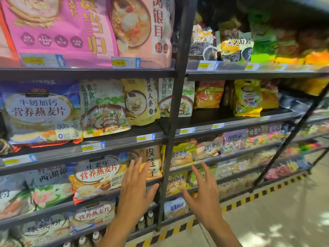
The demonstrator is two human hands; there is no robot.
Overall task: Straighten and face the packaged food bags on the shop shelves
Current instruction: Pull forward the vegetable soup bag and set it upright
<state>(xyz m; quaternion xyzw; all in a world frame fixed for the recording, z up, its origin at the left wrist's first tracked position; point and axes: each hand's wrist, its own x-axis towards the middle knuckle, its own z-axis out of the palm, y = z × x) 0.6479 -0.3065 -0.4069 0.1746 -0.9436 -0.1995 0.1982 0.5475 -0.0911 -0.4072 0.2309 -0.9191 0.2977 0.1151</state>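
**Shop shelves, hands at the post**

Left hand (137, 189) and right hand (204, 195) hover with fingers spread, holding nothing, one each side of the black post (170, 139). Left of the post, the left fingertips (140, 162) overlap the tan bag (153, 155); further left, the oat bag (96, 177) slumps over its shelf (53, 209) lip. A careless sideways push would likely slide it off onto the bottles (150, 219) below.
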